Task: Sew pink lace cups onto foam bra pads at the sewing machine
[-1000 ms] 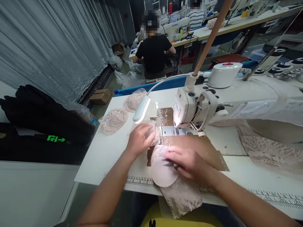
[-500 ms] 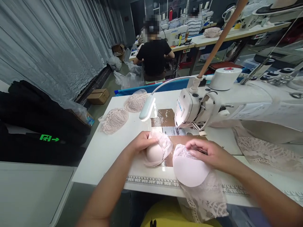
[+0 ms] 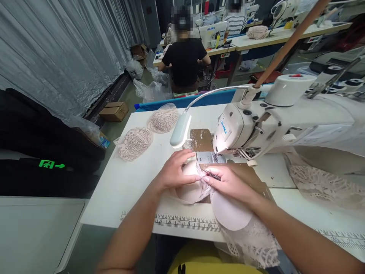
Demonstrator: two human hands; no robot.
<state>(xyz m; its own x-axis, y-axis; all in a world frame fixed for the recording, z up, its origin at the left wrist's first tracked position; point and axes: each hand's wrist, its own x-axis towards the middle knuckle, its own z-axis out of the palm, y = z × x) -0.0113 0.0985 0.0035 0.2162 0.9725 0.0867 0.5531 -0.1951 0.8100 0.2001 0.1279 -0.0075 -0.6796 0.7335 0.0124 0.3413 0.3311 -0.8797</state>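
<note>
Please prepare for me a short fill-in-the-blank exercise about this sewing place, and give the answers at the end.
The left hand holds a pale cup, while the ____ hand holds a small metal tool.
To the left of the lamp head, ____ lace pieces lie on the table.
The name on the nearest sewing machine reads ____.
The arrow sign glows ____.

Missing words: right; two; JUKI; green.

Shows pale pink on both cups [image 3: 232, 211], openwork pink on the lace [image 3: 251, 243] and a netlike pink pattern on two pieces [image 3: 136, 144]. Carries white on the bench [image 3: 122, 186], with black ruler marks [image 3: 185, 223]; white with blue lettering on the machine [image 3: 229, 131]; black on the nearer shirt [image 3: 184, 62], dark-and-white stripes on the farther shirt [image 3: 235, 24]; green on the sign [image 3: 47, 164].
</note>
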